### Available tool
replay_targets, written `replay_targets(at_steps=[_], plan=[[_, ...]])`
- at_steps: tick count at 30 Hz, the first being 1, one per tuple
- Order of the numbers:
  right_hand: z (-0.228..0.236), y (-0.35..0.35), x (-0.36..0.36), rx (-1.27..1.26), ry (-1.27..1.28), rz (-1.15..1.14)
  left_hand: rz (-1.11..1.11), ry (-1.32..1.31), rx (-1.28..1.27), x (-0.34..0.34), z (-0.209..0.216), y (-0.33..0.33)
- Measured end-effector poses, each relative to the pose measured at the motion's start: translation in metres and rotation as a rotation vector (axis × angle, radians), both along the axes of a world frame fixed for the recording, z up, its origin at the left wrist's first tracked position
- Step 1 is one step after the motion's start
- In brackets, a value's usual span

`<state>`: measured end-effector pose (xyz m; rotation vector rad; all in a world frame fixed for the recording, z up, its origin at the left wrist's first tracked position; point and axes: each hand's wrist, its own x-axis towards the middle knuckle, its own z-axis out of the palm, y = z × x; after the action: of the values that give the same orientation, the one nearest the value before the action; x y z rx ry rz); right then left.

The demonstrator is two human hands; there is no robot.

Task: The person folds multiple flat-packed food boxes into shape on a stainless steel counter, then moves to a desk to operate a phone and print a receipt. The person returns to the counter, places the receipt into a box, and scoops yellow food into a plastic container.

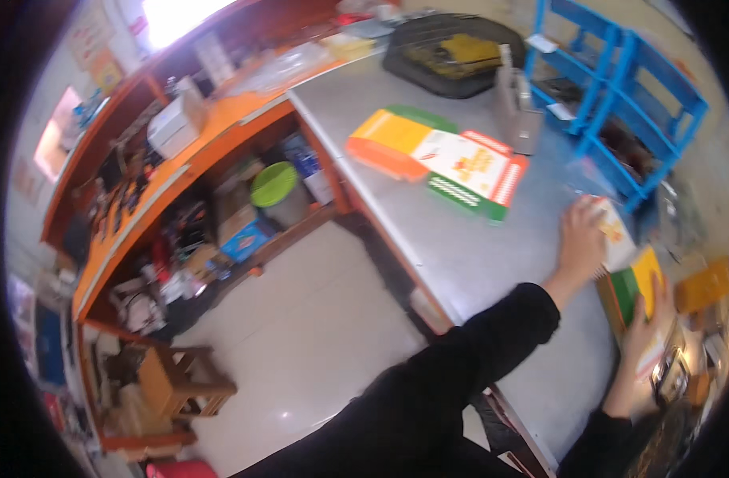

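Note:
At the right side of the metal-topped table (532,342), my left hand (581,243) curls its fingers over a white printed carton piece (616,237). Whether that piece belongs to the box beside it I cannot tell. Nearer to me, a green and yellow cardboard box (629,288) stands on the table, with my right hand (650,327) wrapped round its right side. Some fingertips are blurred or hidden behind the cardboard. Farther left lies an unfolded carton (460,159), flat, in yellow, white, orange and green.
Blue racks (603,88) stand at the table's back right, beside a grey metal holder (517,107). A dark tray (452,54) sits at the far end. Cluttered items and a yellow box (705,285) crowd the right edge. A wooden stool (181,381) is on the floor at left.

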<state>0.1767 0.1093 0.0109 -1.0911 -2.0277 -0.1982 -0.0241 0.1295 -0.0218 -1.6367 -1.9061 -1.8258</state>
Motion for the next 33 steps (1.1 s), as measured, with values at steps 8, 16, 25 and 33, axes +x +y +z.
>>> replay_targets(at_steps=[8,16,25,33], plan=[[-0.016,0.000,0.009,-0.017,-0.005,-0.003,-0.120,-0.075,-0.044,-0.008,0.010,-0.029],[-0.007,0.007,0.012,-0.051,-0.134,-0.030,-0.523,-0.267,-0.359,-0.057,-0.013,-0.174],[0.137,-0.098,-0.173,0.210,-0.238,-0.056,0.011,-0.630,-1.208,-0.261,-0.132,-0.621],[0.052,-0.183,-0.510,-0.246,-0.081,0.825,1.702,-1.480,-0.547,-0.340,-0.180,-0.883]])
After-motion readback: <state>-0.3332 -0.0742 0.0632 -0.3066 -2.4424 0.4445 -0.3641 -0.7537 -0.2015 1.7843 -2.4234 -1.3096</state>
